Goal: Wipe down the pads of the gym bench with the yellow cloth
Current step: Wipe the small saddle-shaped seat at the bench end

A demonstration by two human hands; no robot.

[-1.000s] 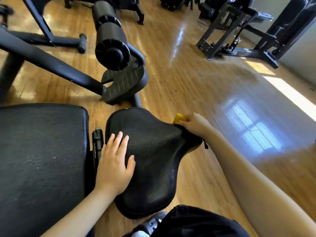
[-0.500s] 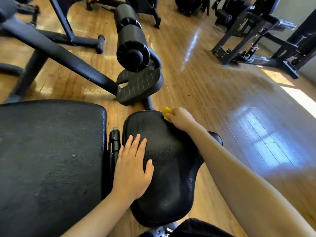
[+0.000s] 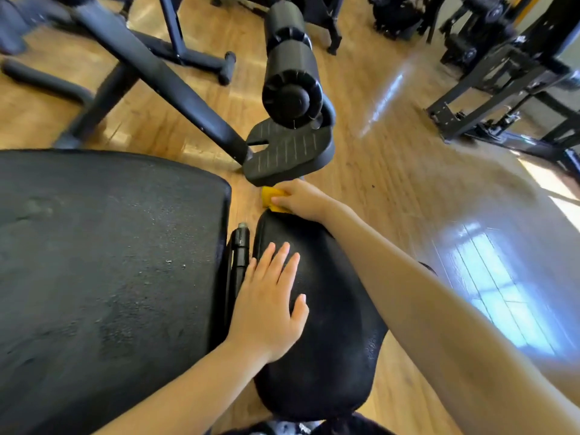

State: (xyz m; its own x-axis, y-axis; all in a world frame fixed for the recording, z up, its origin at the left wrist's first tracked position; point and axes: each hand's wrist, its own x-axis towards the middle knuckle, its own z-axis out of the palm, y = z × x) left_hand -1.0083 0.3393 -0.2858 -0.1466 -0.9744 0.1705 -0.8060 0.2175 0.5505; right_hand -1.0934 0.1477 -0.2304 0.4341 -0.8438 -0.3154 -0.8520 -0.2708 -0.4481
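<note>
— What are the pads like?

— I see a small rounded seat pad [image 3: 329, 309] of grained black vinyl and, just beside it, a broad back pad [image 3: 110, 262], dusty and scuffed.

— And my hands?

— My left hand [image 3: 270, 302] lies flat on the seat, fingers straight. My right hand [image 3: 303, 199] pinches the yellow cloth [image 3: 272, 198] at the seat's far tip, near a ribbed footplate [image 3: 287, 155]. Glossy wood floor [image 3: 423, 199] lies open to the right.

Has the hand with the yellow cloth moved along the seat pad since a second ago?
Yes. The right hand with the yellow cloth has slid from the seat pad's right edge to its far tip, nearer the footplate.
</note>
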